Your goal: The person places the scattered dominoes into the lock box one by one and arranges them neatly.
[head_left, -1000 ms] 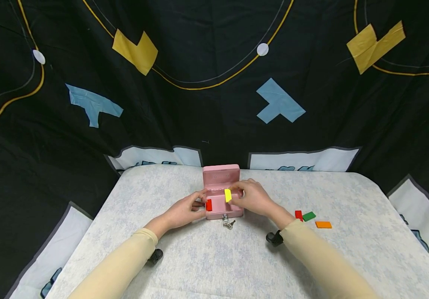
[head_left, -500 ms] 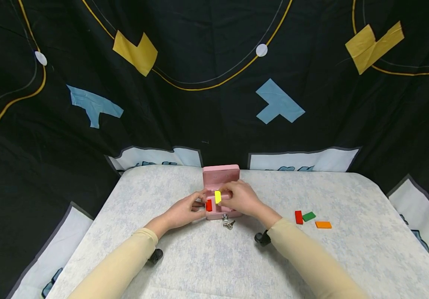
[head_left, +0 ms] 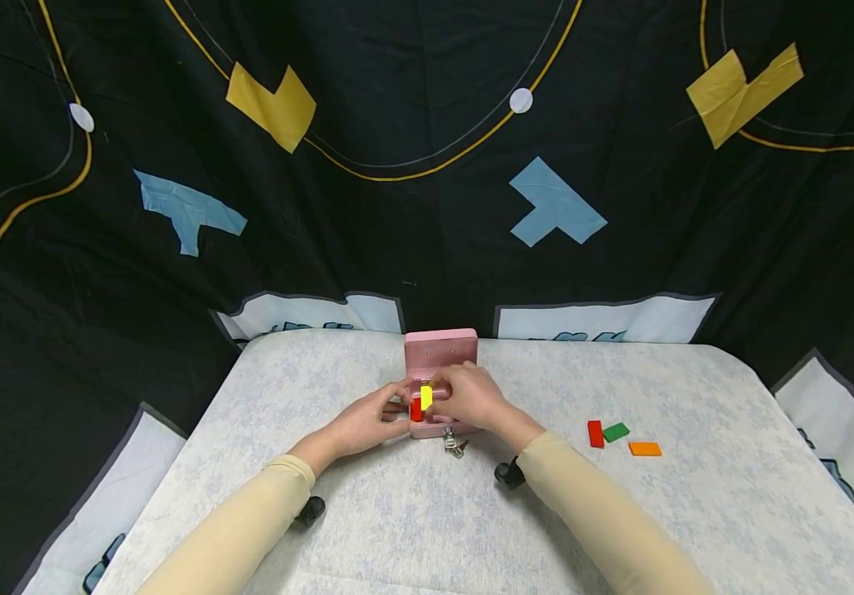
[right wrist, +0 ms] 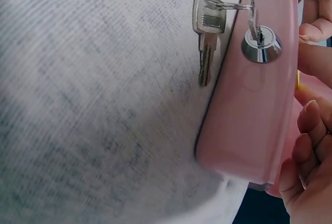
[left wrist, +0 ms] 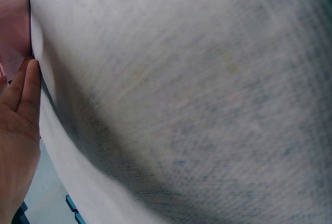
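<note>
A small pink cash box (head_left: 460, 429) stands on the table with its lid (head_left: 440, 350) raised. Keys (right wrist: 209, 16) hang from the lock on its front wall. My left hand (head_left: 362, 420) grips the box's left end, its thumb at the front corner. Inside at that end is a red block (head_left: 416, 410). My right hand (head_left: 473, 400) reaches over the box, pinching a flat yellow block (head_left: 426, 398) between thumb and fingers. The yellow block is held upright just right of the red one. In the right wrist view the box's front wall hides most of the yellow block.
On the table (head_left: 412, 529) to the right lie a red block (head_left: 595, 434), a green block (head_left: 616, 432) and an orange block (head_left: 645, 449). A dark curtain (head_left: 427, 240) hangs behind the table's far edge.
My right hand has moved left with the yellow block, from the middle of the box to beside the red block, and slightly lower. The left hand has stayed in place.
</note>
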`<state>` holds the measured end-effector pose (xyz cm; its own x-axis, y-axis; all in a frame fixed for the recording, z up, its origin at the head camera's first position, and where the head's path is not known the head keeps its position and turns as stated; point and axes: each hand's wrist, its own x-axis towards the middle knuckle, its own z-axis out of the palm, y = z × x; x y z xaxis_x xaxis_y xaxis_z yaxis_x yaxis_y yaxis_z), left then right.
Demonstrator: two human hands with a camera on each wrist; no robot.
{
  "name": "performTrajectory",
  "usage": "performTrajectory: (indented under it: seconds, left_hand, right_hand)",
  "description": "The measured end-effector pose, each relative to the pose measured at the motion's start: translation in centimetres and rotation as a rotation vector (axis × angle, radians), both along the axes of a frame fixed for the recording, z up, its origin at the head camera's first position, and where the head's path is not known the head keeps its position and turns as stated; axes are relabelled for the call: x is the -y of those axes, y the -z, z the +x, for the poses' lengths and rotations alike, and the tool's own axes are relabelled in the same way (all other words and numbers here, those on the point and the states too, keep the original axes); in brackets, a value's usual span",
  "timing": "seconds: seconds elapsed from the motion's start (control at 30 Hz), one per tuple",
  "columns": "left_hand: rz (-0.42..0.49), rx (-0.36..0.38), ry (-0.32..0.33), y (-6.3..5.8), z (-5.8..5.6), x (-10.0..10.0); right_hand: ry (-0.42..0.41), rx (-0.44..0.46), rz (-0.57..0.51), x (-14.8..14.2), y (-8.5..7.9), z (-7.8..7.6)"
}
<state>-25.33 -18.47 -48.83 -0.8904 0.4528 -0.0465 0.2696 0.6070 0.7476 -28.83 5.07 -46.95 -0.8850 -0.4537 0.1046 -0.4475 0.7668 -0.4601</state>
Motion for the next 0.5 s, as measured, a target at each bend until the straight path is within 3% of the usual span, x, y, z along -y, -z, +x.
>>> performTrajectory:
  seconds: [0.5]
  left_hand:
    - [0.024, 0.006, -0.008, 0.05, -0.1, -0.04]
  right_hand:
    - [-0.016, -0.007, 0.071, 0.57, 0.84, -0.65]
